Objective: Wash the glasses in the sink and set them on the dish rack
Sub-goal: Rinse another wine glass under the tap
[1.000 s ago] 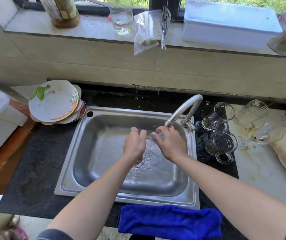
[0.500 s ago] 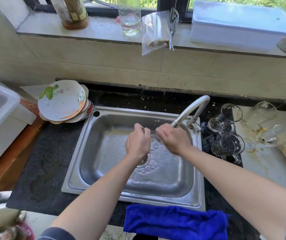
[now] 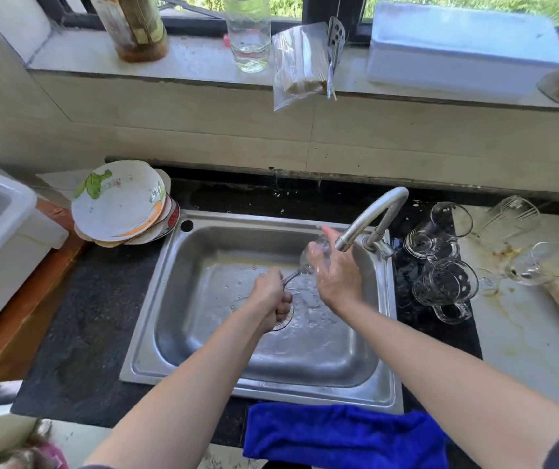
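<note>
Glass (image 3: 310, 257) sits tilted over the sink (image 3: 186, 282): your left hand (image 3: 271, 297) clenches the stem low, your right hand (image 3: 337, 275) wraps the bowl right at the faucet (image 3: 376, 211) spout. Versus half a second back, your hands have spread apart, the right one lifted toward the spout, and the stem now shows between them.

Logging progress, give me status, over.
Left hand grips wine glass stem, right hand cups its bowl. Glass at faucet mouth, over sink. Nothing in the way.
</note>
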`<act>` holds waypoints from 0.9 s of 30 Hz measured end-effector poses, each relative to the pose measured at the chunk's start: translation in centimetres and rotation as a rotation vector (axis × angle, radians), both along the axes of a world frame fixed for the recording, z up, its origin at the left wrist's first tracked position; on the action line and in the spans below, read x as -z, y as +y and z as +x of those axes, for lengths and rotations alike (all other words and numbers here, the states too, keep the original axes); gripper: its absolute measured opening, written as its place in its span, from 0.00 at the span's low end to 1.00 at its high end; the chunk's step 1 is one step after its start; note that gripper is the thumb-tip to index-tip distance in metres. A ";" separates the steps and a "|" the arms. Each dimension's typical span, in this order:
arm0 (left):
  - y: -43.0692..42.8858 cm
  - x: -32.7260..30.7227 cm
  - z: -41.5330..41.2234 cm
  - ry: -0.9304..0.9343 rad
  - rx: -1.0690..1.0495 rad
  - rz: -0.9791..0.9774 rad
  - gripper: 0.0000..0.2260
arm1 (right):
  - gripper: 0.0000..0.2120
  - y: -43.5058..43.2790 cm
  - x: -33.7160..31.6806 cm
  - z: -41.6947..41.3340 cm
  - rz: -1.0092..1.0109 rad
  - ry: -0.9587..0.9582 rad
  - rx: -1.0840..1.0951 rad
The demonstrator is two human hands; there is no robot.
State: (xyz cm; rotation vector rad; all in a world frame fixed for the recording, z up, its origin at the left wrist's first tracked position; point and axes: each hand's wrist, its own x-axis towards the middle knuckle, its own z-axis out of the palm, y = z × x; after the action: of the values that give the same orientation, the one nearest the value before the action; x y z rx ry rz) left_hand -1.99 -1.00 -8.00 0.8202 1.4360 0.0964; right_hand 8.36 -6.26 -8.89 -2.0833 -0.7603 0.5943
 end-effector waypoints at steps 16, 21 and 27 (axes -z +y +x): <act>-1.3 0.4 -0.8 0.222 0.318 0.826 0.06 | 0.29 2.3 -1.7 1.7 0.311 1.505 0.745; -0.6 0.3 -1.7 0.159 0.339 0.767 0.07 | 0.24 1.3 -0.9 4.1 0.318 1.539 0.607; 0.5 0.1 -2.3 0.182 0.494 0.816 0.06 | 0.14 0.6 -1.9 5.1 -0.162 0.822 -0.076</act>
State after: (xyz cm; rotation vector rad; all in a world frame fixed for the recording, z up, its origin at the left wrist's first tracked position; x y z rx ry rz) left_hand -4.28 -0.50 -8.07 1.8718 1.3108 0.2412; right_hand 13.43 -5.65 -7.00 -1.7088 -0.3107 1.4643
